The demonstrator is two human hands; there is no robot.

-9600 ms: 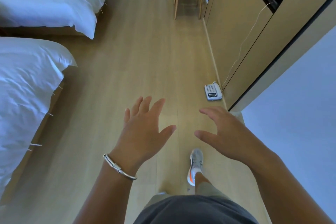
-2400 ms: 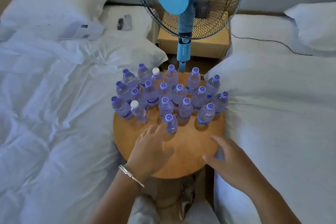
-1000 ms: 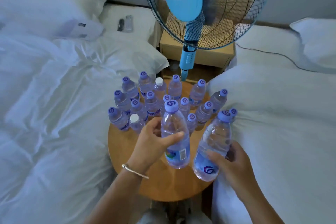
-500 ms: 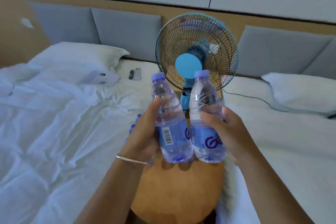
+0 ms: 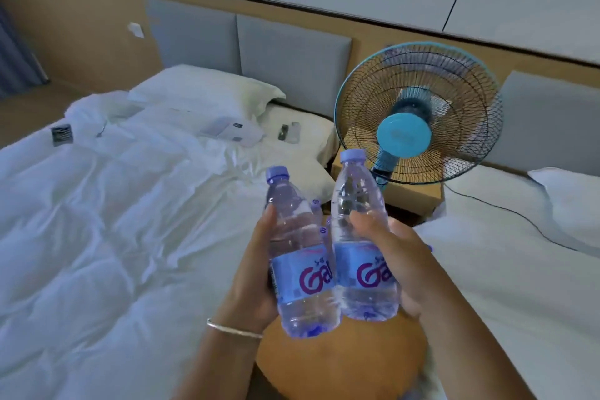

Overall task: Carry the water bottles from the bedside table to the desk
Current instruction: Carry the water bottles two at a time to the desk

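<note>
Closest to me, my left hand (image 5: pixel 256 273) wraps its fingers round the left bottle (image 5: pixel 300 256), thumb up the near side; my right hand (image 5: pixel 399 256) curls its fingers round the right bottle (image 5: pixel 358 237), thumb across the front. Both bottles are lifted above the round wooden counter (image 5: pixel 341 364), side by side and touching or nearly so at the labels.

The risk, I judge, is in the turn toward the desk: the walls look thin and smooth, so a loose hold could let one slide, and knocking them together might jar a grip. Swinging wide could also clip the fan (image 5: pixel 418 114) just beyond.

Each bottle's long axis runs near upright, cap up, tops tipped slightly left. Behind them, a few caps (image 5: pixel 315 202) of other bottles peek out low. Farther off lie the beds (image 5: pixel 113 221) and pillow (image 5: pixel 204 91).
</note>
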